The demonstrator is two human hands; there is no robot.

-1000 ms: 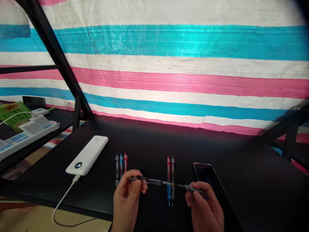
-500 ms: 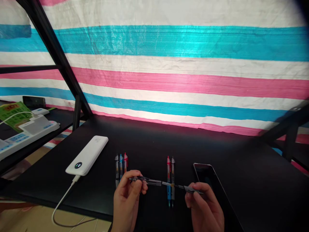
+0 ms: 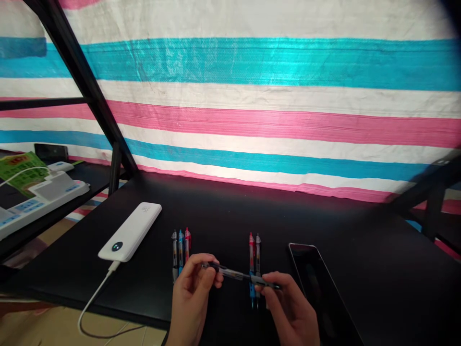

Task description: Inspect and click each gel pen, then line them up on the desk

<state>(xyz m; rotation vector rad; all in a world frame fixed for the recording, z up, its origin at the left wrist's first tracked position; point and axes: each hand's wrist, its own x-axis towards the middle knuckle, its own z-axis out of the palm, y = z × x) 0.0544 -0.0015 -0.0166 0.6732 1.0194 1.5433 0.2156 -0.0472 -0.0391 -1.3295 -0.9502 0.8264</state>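
Note:
My left hand pinches the clear upper barrel of a black ballpoint pen. In my right hand is the pen's grey grip section, held between thumb and fingers. The refill runs into the clear barrel, and a short dark gap shows between the two parts. Under the held pen lie two pens side by side, one with a red top and one with a dark top. Beside my left hand are three more pens, black, blue and red, their lower ends partly hidden.
A smartphone lies right of the pens, partly behind my right hand. On the left sits a white power bank with a white cable. A power strip rests on the neighbouring table. Striped sheeting hangs behind the black table.
My right hand has moved left with the grip section, and the refill has gone into the clear barrel. The gap between the two pen parts has narrowed. My left hand has shifted slightly right.

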